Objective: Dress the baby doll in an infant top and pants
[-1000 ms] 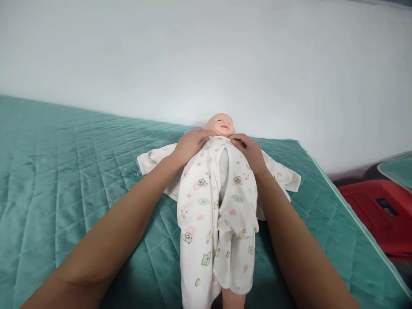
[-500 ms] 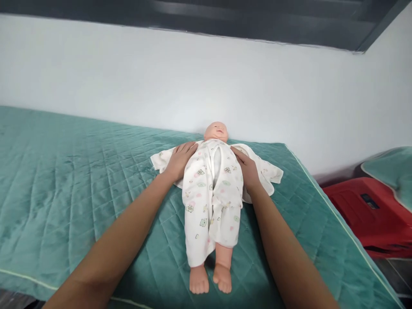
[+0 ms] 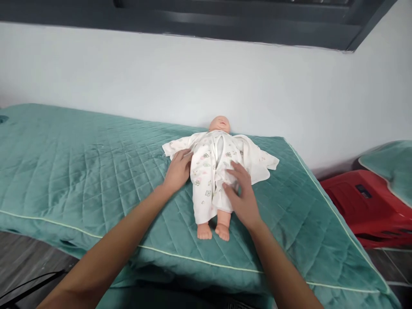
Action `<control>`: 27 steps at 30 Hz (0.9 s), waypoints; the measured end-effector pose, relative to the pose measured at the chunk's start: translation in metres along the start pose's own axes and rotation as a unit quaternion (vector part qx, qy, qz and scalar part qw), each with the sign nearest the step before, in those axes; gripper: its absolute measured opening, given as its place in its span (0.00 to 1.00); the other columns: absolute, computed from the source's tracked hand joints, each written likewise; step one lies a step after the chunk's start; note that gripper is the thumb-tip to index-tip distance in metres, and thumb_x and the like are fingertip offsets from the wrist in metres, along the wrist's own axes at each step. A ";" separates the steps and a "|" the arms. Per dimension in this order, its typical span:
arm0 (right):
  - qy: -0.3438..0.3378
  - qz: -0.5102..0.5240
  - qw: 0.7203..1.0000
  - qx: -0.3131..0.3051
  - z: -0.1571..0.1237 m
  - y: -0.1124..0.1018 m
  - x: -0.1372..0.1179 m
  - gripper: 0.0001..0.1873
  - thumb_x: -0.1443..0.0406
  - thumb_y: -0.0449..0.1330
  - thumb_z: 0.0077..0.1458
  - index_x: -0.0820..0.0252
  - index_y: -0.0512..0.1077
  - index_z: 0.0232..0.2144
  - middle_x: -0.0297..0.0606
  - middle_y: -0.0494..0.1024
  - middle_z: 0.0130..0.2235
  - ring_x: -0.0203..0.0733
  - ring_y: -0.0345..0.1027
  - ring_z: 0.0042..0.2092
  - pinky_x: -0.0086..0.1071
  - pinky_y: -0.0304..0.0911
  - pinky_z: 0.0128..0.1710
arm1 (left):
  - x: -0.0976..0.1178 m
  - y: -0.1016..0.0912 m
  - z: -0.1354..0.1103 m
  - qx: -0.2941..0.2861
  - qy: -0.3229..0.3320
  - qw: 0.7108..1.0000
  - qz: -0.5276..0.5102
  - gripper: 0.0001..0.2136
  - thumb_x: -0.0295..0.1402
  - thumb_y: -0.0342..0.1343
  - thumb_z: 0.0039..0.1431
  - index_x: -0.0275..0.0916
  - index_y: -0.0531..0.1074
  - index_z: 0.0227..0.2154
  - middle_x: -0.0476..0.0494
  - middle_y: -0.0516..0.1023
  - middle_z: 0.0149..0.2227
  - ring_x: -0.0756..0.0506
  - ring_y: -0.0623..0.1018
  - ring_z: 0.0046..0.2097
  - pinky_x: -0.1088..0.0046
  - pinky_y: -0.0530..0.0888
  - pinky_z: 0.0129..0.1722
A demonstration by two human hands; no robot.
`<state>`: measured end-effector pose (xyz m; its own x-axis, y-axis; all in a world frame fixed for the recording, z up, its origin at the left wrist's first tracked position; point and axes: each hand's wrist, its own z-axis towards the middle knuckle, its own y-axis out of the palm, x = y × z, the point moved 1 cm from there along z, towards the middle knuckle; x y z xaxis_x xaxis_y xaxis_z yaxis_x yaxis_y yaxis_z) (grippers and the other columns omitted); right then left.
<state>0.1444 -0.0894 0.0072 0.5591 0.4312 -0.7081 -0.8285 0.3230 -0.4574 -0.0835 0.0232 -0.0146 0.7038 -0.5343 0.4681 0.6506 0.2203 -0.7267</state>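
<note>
A baby doll (image 3: 219,123) lies on its back on a teal quilted mattress (image 3: 80,163), head toward the wall. It wears a white printed romper (image 3: 209,171) with empty sleeves spread out and bare feet showing. My left hand (image 3: 177,171) lies flat against the doll's left side, fingers extended. My right hand (image 3: 242,193) hovers over the romper's lower right part, fingers spread and slightly blurred, holding nothing.
A white wall (image 3: 206,86) stands right behind the doll, with a dark window frame (image 3: 225,21) above. A red plastic object (image 3: 363,206) sits on the floor at the right, beside another teal cushion (image 3: 389,165). The mattress front edge (image 3: 96,231) runs below my arms.
The camera has pulled back, so the doll looks smaller and the mattress edge shows. Both hands slid down from the doll's shoulders; the right now lies over the romper's legs.
</note>
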 end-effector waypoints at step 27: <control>-0.023 -0.316 0.915 -0.250 -0.024 0.010 -0.080 0.08 0.72 0.61 0.54 0.61 0.78 0.35 0.57 0.61 0.68 0.66 0.49 0.71 0.64 0.53 0.64 | 0.104 -0.037 -0.122 -0.121 -0.134 0.960 -0.216 0.08 0.37 0.52 0.64 0.44 0.68 0.29 0.47 0.72 0.33 0.44 0.74 0.37 0.65 0.73 0.40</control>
<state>0.0910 -0.1405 0.0465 0.9228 0.3297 -0.1993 -0.2437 0.0990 -0.9648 -0.0694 -0.1401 0.0001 0.4530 -0.2965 0.8408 0.8359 -0.1866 -0.5162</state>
